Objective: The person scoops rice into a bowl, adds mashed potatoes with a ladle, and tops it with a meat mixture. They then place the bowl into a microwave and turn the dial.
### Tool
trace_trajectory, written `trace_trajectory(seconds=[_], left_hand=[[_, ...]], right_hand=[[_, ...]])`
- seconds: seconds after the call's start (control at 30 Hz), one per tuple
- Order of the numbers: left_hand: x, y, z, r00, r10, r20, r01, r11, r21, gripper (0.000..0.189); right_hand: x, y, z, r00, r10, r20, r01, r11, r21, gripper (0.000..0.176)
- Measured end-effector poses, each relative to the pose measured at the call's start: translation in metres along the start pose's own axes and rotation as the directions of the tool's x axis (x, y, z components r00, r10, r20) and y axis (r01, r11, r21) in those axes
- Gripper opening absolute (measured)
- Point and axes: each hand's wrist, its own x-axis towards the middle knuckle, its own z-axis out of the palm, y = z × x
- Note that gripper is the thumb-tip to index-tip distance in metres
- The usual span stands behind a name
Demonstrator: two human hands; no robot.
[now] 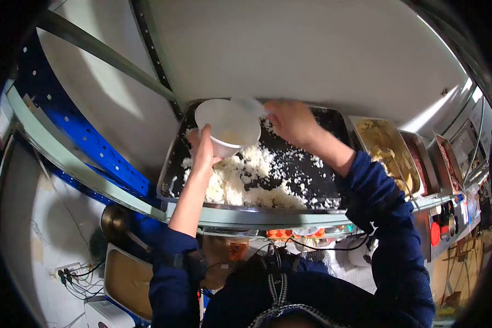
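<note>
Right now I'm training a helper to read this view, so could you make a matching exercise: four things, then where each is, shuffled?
Things:
1. Bowl
2. White grains
3. Blue beam
4. Left hand

Places:
A. Gripping something white
B. Loose in the dark tray
C. Left of the tray in the picture
D. Held up over the tray

Pairs: 1-D, 2-B, 3-C, 4-A

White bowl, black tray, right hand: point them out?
White bowl (pixel 213 116), head view: inner wall, toward the left.
Black tray (pixel 333 130), head view: bare floor near the far right corner.
Right hand (pixel 293 122), head view: back of the hand.
</note>
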Motion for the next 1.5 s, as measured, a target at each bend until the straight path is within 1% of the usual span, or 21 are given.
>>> trace_trajectory(seconds=[0.1, 0.13, 0.17, 0.23, 0.27, 0.33, 0.4, 0.5, 0.57, 0.63, 0.8, 0.9, 0.97, 1.07, 1.13, 1.23, 1.3, 1.37, 1.4, 1.43, 1.5], left_hand=[[-0.001, -0.01, -0.019, 0.997, -0.07, 0.034, 0.077, 0.96, -0.269, 0.071], [-0.003, -0.012, -0.031, 0.997, -0.054, 0.064, 0.072, 0.944, -0.322, 0.07], [-0.009, -0.013, -0.042, 0.995, -0.038, 0.09, 0.069, 0.925, -0.374, 0.07], [-0.022, -0.015, -0.057, 0.999, -0.048, 0.009, 0.047, 0.881, -0.471, 0.071], [-0.023, -0.026, -0.065, 1.0, 0.0, 0.006, 0.003, 0.879, -0.478, 0.069], [-0.034, -0.04, -0.077, 0.998, 0.054, -0.027, -0.06, 0.876, -0.479, 0.068], [-0.046, -0.045, -0.08, 0.995, 0.07, -0.075, -0.097, 0.884, -0.457, 0.068], [-0.069, -0.033, -0.074, 0.983, 0.128, -0.129, -0.166, 0.919, -0.357, 0.071], [-0.076, -0.031, -0.074, 0.978, 0.161, -0.134, -0.196, 0.929, -0.315, 0.07], [-0.081, -0.029, -0.076, 0.969, 0.194, -0.151, -0.229, 0.938, -0.261, 0.069], [-0.093, -0.021, -0.085, 0.933, 0.308, -0.184, -0.332, 0.936, -0.117, 0.064], [-0.097, -0.021, -0.083, 0.936, 0.321, -0.147, -0.331, 0.942, -0.049, 0.061], [-0.089, -0.033, -0.081, 0.934, 0.343, -0.095, -0.348, 0.937, -0.036, 0.061], [-0.081, -0.049, -0.061, 0.934, 0.357, -0.032, -0.355, 0.933, 0.053, 0.06], [-0.092, -0.039, -0.034, 0.978, 0.208, 0.035, -0.204, 0.975, -0.093, 0.063], [-0.089, -0.037, -0.017, 0.987, -0.041, 0.155, 0.103, 0.903, -0.416, 0.066], [-0.079, -0.041, -0.018, 0.98, -0.1, 0.17, 0.18, 0.809, -0.56, 0.07], [-0.073, -0.041, -0.038, 0.996, -0.043, 0.072, 0.078, 0.804, -0.59, 0.071], [-0.073, -0.037, -0.048, 1.0, 0.001, -0.005, -0.004, 0.826, -0.564, 0.07], [-0.069, -0.039, -0.06, 0.996, 0.078, -0.04, -0.087, 0.834, -0.546, 0.067], [-0.078, -0.026, -0.067, 0.979, 0.137, -0.15, -0.192, 0.865, -0.463, 0.063]], right_hand=[[-0.011, 0.016, -0.048, 1.0, 0.001, -0.002, -0.001, 0.988, -0.154, 0.017], [-0.019, 0.029, -0.064, 0.955, 0.199, 0.219, -0.152, 0.965, -0.216, 0.016], [-0.033, 0.041, -0.071, 0.937, 0.157, 0.311, -0.061, 0.953, -0.298, 0.018], [-0.058, 0.052, -0.083, 0.526, 0.44, 0.728, -0.383, 0.887, -0.26, 0.019], [-0.075, 0.073, -0.07, 0.39, 0.341, 0.856, -0.368, 0.909, -0.194, 0.021], [-0.108, 0.072, -0.052, 0.254, 0.42, 0.871, -0.54, 0.809, -0.232, 0.019], [-0.122, 0.064, -0.039, 0.34, 0.362, 0.868, -0.717, 0.697, -0.01, 0.014], [-0.139, 0.05, -0.005, 0.551, 0.281, 0.786, -0.678, 0.699, 0.226, 0.015], [-0.145, 0.022, 0.02, 0.544, 0.282, 0.79, -0.732, 0.619, 0.284, 0.021], [-0.152, 0.011, 0.049, 0.688, 0.226, 0.69, -0.683, 0.523, 0.51, 0.02], [-0.144, -0.004, 0.03, 0.578, 0.3, 0.759, -0.814, 0.146, 0.563, 0.017], [-0.142, 0.007, 0.02, 0.628, 0.357, 0.692, -0.758, 0.077, 0.648, 0.014], [-0.133, 0.011, 0.006, 0.681, 0.402, 0.612, -0.713, 0.17, 0.681, 0.013], [-0.106, 0.003, -0.023, 0.875, 0.388, 0.29, -0.483, 0.64, 0.598, 0.016], [-0.09, -0.018, -0.031, 0.982, 0.183, 0.042, -0.187, 0.931, 0.314, 0.016], [-0.076, -0.05, -0.03, 0.987, -0.149, 0.063, 0.154, 0.984, -0.094, 0.018], [-0.066, -0.049, -0.037, 0.993, -0.115, -0.032, 0.112, 0.988, -0.106, 0.016], [-0.062, -0.037, -0.067, 0.978, 0.205, -0.029, -0.207, 0.967, -0.147, 0.009], [-0.065, -0.013, -0.069, 0.964, 0.263, 0.037, -0.256, 0.957, -0.135, 0.01], [-0.074, 0.012, -0.066, 0.943, 0.317, 0.106, -0.304, 0.945, -0.126, 0.013], [-0.087, 0.036, -0.06, 0.648, 0.477, 0.594, -0.506, 0.852, -0.132, 0.017]])
